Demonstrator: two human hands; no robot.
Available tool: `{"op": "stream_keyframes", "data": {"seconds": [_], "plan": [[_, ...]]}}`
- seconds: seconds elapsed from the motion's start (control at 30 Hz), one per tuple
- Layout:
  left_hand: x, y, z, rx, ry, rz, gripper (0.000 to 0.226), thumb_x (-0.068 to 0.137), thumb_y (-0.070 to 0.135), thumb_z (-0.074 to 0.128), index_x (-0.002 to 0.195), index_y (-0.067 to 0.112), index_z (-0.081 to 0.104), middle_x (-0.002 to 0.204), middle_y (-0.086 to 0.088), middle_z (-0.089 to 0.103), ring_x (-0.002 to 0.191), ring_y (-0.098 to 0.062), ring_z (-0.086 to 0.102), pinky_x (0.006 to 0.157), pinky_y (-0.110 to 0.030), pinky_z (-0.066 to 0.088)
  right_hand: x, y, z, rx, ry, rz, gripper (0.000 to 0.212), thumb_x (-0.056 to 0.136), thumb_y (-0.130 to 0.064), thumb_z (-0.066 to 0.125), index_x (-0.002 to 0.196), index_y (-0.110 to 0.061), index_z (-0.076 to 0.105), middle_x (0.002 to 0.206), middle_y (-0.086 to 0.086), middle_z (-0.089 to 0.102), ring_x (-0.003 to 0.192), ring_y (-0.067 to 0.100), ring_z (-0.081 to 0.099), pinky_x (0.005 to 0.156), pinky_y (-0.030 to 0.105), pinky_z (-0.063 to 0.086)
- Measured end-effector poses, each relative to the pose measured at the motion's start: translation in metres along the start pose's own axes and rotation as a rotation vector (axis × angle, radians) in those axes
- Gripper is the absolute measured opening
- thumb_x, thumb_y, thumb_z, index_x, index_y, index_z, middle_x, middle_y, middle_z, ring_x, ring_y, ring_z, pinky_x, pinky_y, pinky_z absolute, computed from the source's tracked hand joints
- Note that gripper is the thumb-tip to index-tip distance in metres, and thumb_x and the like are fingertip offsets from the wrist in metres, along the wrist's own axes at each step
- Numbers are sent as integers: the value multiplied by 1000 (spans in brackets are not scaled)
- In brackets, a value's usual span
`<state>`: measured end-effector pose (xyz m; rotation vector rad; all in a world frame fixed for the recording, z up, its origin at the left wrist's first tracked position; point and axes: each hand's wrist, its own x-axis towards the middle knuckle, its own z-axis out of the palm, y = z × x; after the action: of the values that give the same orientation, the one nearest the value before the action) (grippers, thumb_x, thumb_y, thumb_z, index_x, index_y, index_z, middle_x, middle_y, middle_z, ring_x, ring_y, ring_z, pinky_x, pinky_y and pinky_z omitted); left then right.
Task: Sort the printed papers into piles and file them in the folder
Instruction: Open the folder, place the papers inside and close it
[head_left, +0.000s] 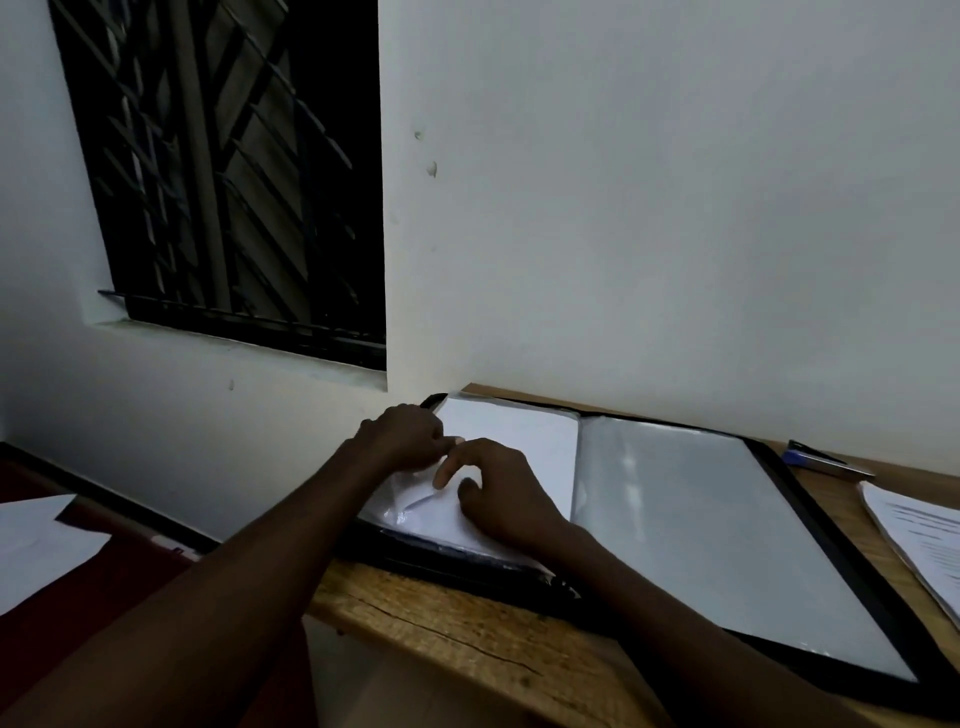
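- Two bare forearms reach over the near edge of a wooden bench (441, 623) to an open black folder (441, 564) that lies flat against a white wall (675, 208).
- The left grip (405, 436) is at the far left edge of the folder's left page, fingers curled, pinching the edge of a clear sleeve (410, 506).
- The right grip (498, 488) rests on that same page just beside the left one; its forefinger and thumb touch the sleeve, the other fingers tucked under. I cannot tell whether it pinches or only presses.
- A white sheet (514, 431) fills the left page inside the sleeve, and the plastic is wrinkled and shiny near the fingers.
- The right page (701, 519) shows a glossy grey sleeve, lying flat.
- A pile of printed papers (919, 535) lies on the bench just right of the folder, partly cut off by the frame.
- A blue and metal stapler (826, 460) sits beyond the pile, near the wall.
- More white paper (36, 540) lies on a dark red surface at far left, well apart from the bench.
- A dark window (223, 182) with a grille is set in the wall at upper left.
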<state>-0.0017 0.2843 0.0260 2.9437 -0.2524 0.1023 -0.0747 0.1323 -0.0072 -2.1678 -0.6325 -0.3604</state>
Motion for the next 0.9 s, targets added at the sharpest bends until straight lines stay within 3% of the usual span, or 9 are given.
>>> {"op": "stream_keyframes", "data": {"seconds": [0.1, 0.17, 0.27, 0.4, 0.5, 0.67, 0.8, 0.9], "plan": [[-2, 17, 8, 68, 112, -1, 36, 97, 52, 47, 107, 23, 66, 125, -2, 54, 120, -26, 50, 99, -46, 40, -2, -5, -8, -54, -136, -22, 36, 73, 10, 49, 85, -11, 76, 108, -1, 71, 91, -8, 55, 80, 2, 33], [-3, 26, 11, 16, 192, -6, 34, 96, 52, 48, 106, 24, 64, 125, -2, 52, 120, -25, 49, 99, -45, 38, -4, -5, -17, -84, -232, -14, 35, 79, 6, 51, 91, -14, 77, 107, -3, 73, 84, -13, 58, 77, 3, 37], [1, 47, 14, -142, 304, 39, 34, 96, 54, 48, 104, 24, 63, 114, -4, 56, 113, -25, 54, 90, -39, 42, -4, 3, -49, -72, -117, 41, 30, 84, -1, 55, 93, -19, 77, 100, -4, 75, 82, -8, 62, 78, 9, 44], [7, 91, 19, -325, 369, 139, 34, 97, 52, 47, 109, 24, 63, 112, -3, 59, 109, -24, 55, 82, -36, 45, -13, 22, -106, -113, 76, 192, 27, 87, -5, 55, 96, -18, 76, 81, -13, 69, 61, -6, 54, 58, 8, 37], [7, 132, 26, -375, 340, 240, 35, 96, 51, 48, 115, 24, 61, 114, 0, 59, 109, -21, 54, 80, -35, 43, -34, 37, -146, -125, 144, 270, 25, 88, -8, 55, 96, -20, 75, 84, -16, 66, 65, -9, 55, 55, 5, 35], [2, 213, 44, -481, 253, 397, 36, 94, 49, 55, 117, 23, 61, 114, -1, 62, 101, -16, 54, 86, -35, 45, -86, 65, -217, -193, 303, 399, 21, 86, -9, 59, 95, -20, 74, 67, -19, 60, 54, -15, 53, 48, 5, 34], [-6, 286, 56, -605, 192, 463, 34, 92, 43, 62, 115, 18, 63, 108, -2, 64, 93, -12, 53, 80, -27, 39, -135, 94, -275, -208, 419, 538, 21, 83, -10, 62, 96, -21, 73, 98, -6, 72, 87, 6, 64, 62, 6, 39], [-18, 333, 62, -771, 57, 469, 31, 92, 37, 64, 109, 12, 65, 98, -1, 65, 89, -17, 59, 78, -32, 48, -176, 111, -308, -213, 475, 619, 22, 83, -8, 62, 99, -20, 71, 91, -12, 65, 87, 6, 59, 69, 14, 40]]}}
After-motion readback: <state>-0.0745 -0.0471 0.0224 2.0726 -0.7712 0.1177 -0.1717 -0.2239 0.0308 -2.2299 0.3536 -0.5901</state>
